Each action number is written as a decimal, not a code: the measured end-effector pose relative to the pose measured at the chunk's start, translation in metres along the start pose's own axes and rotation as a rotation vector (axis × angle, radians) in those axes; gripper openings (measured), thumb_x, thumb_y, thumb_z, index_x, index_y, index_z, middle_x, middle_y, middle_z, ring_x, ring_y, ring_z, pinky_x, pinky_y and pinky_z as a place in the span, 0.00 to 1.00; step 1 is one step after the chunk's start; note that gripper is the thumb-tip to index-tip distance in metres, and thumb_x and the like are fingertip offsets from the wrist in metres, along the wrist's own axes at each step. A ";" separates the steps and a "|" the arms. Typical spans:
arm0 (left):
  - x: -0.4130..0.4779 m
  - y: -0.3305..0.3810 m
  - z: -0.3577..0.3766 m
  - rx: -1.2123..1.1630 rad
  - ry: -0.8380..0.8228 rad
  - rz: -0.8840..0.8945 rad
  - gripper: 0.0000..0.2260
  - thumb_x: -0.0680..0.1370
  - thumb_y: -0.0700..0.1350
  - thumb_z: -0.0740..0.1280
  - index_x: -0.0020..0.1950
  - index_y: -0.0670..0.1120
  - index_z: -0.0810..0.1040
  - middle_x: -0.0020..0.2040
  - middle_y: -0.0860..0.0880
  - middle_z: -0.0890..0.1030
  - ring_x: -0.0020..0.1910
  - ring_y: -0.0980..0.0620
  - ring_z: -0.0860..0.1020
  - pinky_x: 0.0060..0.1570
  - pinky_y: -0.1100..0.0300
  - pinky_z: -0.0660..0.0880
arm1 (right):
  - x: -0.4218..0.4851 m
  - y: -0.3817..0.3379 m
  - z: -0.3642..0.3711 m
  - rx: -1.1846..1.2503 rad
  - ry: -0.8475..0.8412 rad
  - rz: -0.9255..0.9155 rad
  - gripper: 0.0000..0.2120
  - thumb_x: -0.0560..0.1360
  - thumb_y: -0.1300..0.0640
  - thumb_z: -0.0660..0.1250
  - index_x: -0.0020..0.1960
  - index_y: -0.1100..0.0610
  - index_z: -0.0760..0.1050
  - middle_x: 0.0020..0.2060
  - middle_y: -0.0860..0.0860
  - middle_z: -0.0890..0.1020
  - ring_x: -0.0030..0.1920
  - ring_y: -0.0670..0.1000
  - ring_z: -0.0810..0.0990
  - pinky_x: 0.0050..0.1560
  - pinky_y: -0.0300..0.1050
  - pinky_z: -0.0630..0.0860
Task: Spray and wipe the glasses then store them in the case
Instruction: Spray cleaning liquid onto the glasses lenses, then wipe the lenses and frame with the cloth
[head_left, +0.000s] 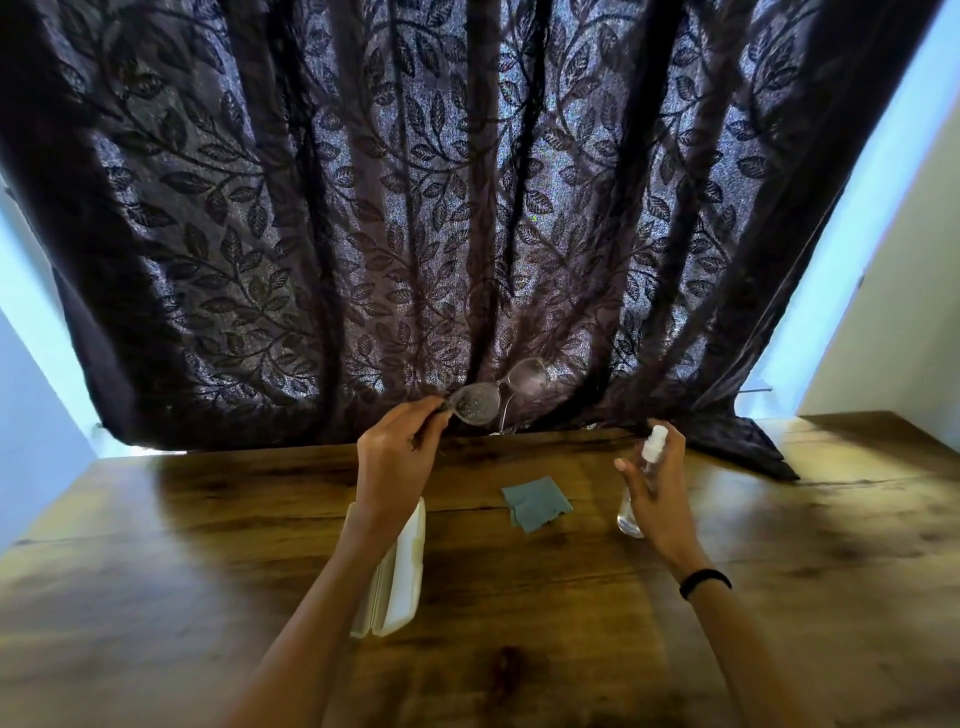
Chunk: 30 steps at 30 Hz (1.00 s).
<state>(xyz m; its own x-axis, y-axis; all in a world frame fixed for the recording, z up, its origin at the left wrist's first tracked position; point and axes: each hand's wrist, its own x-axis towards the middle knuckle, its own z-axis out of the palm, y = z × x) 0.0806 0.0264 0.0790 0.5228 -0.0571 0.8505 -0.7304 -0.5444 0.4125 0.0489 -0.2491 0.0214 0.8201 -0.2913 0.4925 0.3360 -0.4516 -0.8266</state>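
Hanging behind the far edge of the tabletop (156, 545), a dark curtain (467, 208) with a leaf pattern filled most of the view, its lower right corner spilling onto the wood near the far right corner. The wooden tabletop carried a white case (397, 577) left of centre, lying lengthwise from the middle towards the near edge and partly hidden under the left forearm; whether it was fully closed could not be told. The left hand (395, 457) was raised above the far edge, its fingers curled and pinching the glasses (498, 395) at their left end, so that the frame hung in the air in front of the curtain, tilted, with the right lens higher. The right hand (657, 499) hovered right of centre, wrapped around a clear spray bottle (652, 452) with a white nozzle, one finger reaching up beside the nozzle. A blue-grey cloth (537, 501) lay crumpled flat on the tabletop's middle, between the two hands and apart from the case. A black wristband (704, 582) circled the right wrist.
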 end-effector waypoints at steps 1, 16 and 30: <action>-0.001 0.000 0.000 -0.006 -0.001 -0.004 0.10 0.70 0.32 0.71 0.51 0.33 0.80 0.43 0.39 0.83 0.39 0.48 0.83 0.38 0.52 0.81 | -0.003 0.004 0.000 0.002 -0.010 0.012 0.22 0.75 0.64 0.64 0.64 0.53 0.59 0.41 0.53 0.70 0.40 0.50 0.71 0.44 0.42 0.71; -0.003 0.005 0.001 0.027 -0.011 -0.047 0.09 0.69 0.33 0.73 0.48 0.35 0.81 0.40 0.42 0.84 0.34 0.51 0.82 0.33 0.57 0.80 | 0.001 -0.042 0.020 -0.428 0.221 -0.434 0.12 0.76 0.57 0.58 0.56 0.60 0.71 0.51 0.58 0.76 0.55 0.52 0.70 0.55 0.39 0.64; -0.004 0.015 0.004 -0.023 0.022 -0.124 0.08 0.67 0.35 0.75 0.45 0.35 0.83 0.38 0.42 0.84 0.34 0.51 0.83 0.34 0.56 0.80 | -0.009 0.020 0.112 -0.792 -0.650 0.165 0.21 0.80 0.49 0.52 0.72 0.50 0.58 0.75 0.52 0.56 0.75 0.57 0.51 0.70 0.54 0.60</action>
<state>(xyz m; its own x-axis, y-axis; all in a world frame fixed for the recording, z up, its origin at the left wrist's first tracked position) 0.0693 0.0153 0.0807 0.6001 0.0278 0.7994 -0.6707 -0.5271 0.5218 0.0998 -0.1612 -0.0298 0.9989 0.0051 -0.0468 -0.0110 -0.9409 -0.3385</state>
